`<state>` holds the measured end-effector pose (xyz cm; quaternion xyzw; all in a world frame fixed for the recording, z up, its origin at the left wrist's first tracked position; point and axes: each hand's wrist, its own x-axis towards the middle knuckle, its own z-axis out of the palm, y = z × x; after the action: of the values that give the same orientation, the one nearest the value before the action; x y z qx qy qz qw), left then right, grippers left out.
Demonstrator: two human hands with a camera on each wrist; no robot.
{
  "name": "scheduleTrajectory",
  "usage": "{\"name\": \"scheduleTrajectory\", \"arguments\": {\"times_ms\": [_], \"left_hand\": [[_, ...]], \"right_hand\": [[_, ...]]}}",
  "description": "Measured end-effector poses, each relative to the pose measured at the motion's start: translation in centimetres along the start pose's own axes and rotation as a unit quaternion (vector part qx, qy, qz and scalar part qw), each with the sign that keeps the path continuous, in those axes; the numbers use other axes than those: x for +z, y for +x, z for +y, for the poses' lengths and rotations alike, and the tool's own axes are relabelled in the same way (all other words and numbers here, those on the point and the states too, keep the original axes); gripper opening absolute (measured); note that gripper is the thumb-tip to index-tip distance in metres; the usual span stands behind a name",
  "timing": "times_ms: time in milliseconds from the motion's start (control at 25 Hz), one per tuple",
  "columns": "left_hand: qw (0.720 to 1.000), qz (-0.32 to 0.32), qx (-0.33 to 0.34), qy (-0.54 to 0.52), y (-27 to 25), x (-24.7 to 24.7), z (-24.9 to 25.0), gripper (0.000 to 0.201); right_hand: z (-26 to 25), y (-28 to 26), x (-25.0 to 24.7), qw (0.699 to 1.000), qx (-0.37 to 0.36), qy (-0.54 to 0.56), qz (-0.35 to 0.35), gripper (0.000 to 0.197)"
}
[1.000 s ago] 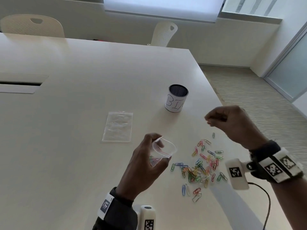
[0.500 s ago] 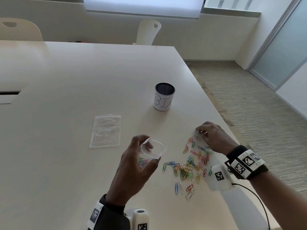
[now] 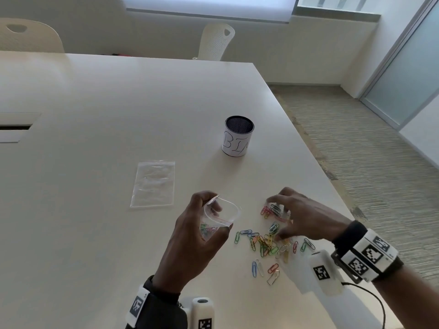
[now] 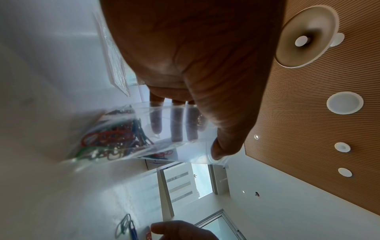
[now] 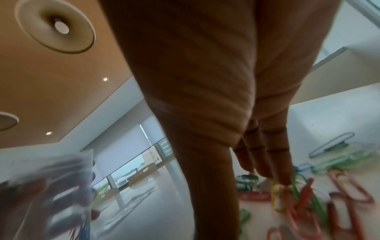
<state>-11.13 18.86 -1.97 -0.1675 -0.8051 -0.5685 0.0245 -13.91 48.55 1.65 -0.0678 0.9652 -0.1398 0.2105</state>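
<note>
Left hand gripped the zip bag above the table, mouth open toward the right, some clips inside. Right hand, the nearer one, lay spread with fingertips on the loose paper clips just right of the bag, nothing pinched. Bin cup and spare bag sat well behind; nothing between.

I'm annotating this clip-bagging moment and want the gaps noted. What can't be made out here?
- Whether the right hand grips a clip: in the head view it covers the paper clips beneath it, and the right wrist view is blurred.
- The count of clips in the held bag: in the head view the left hand hides it, and the left wrist view is smeared.
- The bin cup inside: head view, too dark.
- The flat bag contents: head view, too small.
</note>
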Motion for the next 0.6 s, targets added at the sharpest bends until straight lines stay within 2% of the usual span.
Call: {"name": "scheduleTrajectory", "arguments": {"times_ms": [40,200,240,280,400,440,600], "left_hand": [[1.000,0.001,0.002,0.002,0.0,0.0,0.0,0.050],[1.000,0.002,0.006,0.004,0.0,0.0,0.0,0.047],[1.000,0.003,0.006,0.004,0.0,0.0,0.0,0.048],[1.000,0.004,0.006,0.004,0.0,0.0,0.1,0.048],[1.000,0.006,0.003,0.004,0.1,0.0,0.0,0.048],[1.000,0.006,0.003,0.006,0.1,0.0,0.0,0.049],[1.000,0.004,0.003,0.013,0.1,0.1,0.0,0.049]], "right_hand": [[-0.2,0.1,0.5,1.000,-0.006,0.003,0.006,0.087],[-0.7,0.9,1.6,0.994,-0.020,0.050,0.099,0.037],[-0.8,0.9,1.6,0.992,-0.020,0.055,0.112,0.030],[-0.9,0.8,1.5,0.992,-0.023,0.056,0.115,0.031],[-1.3,0.4,1.7,0.997,-0.036,0.005,0.071,0.058],[-1.5,0.3,2.0,0.996,-0.042,-0.014,0.072,0.060],[-2.7,-0.2,3.7,0.988,-0.082,0.001,0.132,0.031]]}}
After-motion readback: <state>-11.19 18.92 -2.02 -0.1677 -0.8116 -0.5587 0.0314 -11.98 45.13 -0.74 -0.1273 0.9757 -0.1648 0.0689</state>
